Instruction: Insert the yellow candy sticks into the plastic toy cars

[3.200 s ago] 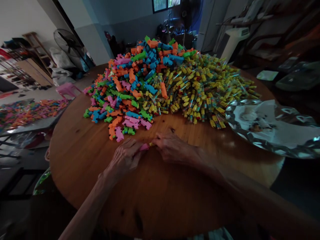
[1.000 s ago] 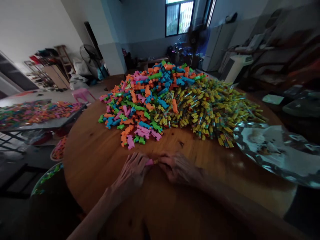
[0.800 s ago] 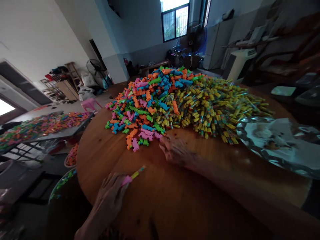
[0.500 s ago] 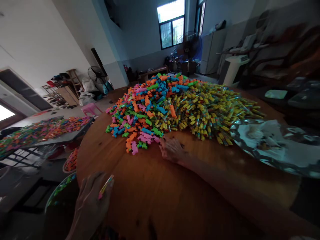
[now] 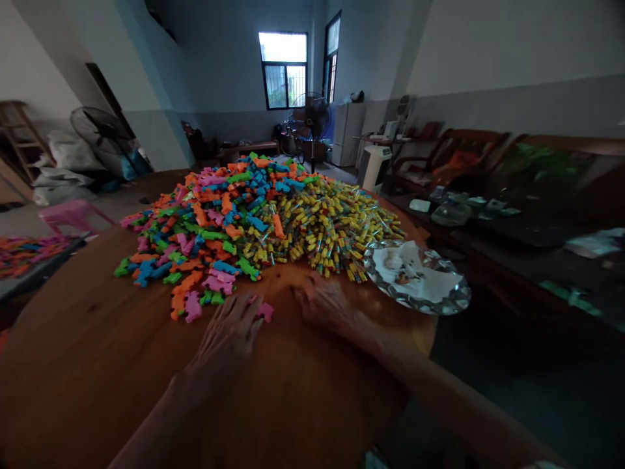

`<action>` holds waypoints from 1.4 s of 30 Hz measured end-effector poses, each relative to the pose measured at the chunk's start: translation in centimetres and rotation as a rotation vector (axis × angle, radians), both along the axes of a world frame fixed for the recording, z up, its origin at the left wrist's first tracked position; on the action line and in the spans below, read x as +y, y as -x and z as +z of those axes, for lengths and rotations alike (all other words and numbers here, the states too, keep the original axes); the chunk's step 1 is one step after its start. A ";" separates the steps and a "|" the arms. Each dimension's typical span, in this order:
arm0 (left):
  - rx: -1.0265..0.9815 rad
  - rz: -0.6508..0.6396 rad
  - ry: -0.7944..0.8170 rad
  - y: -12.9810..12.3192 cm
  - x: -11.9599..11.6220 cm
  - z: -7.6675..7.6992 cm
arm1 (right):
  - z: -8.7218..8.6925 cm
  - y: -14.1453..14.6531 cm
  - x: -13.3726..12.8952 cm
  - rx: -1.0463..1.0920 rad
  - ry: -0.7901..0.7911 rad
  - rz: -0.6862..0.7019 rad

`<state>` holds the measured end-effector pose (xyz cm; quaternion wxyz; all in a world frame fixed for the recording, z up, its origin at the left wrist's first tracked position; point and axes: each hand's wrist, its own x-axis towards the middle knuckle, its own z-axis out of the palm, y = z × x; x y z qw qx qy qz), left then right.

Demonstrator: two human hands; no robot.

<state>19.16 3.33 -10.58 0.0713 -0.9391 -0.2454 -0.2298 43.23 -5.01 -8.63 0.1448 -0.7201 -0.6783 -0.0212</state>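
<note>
A pile of pink, orange, green and blue plastic pieces [image 5: 215, 215] lies on the round wooden table [image 5: 293, 378], beside a heap of yellow-ended clear tubes [image 5: 332, 228]. My left hand [image 5: 232, 329] is closed around a pink piece [image 5: 265, 311] near the pile's front edge; part of the piece sticks out to the right of the fingers. To the right, my right hand [image 5: 325, 301] is low over the wood in front of the tubes. Its fingertips are blurred, and nothing can be made out between them.
A silver-rimmed plate [image 5: 454, 299] with white paper and scraps sits at the table's right edge. A pink stool [image 5: 73, 212] and another table with coloured pieces [image 5: 34, 254] stand at the left. Wooden chairs and a dark low table are at the right.
The view has turned right. My left hand has moved from the table's near left side to the pile's front, onto a pink piece. My right hand has moved away from the pink pieces.
</note>
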 end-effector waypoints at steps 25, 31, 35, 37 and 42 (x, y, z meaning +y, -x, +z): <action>-0.062 -0.044 0.287 2.3 -2.8 1.4 | -1.6 -1.1 -4.6 0.328 0.032 0.211; -0.053 -0.079 0.270 2.6 -2.7 1.5 | -0.5 0.7 -4.5 0.138 0.090 0.204; -0.020 -0.103 0.323 2.5 -2.9 1.6 | 0.0 1.6 -3.7 0.111 0.133 0.322; -0.016 -0.099 0.353 2.4 -2.9 1.5 | 0.0 1.9 -3.2 0.135 0.143 0.363; 0.014 -0.110 0.355 2.1 -2.8 1.2 | -1.0 2.5 -2.5 0.332 0.067 0.464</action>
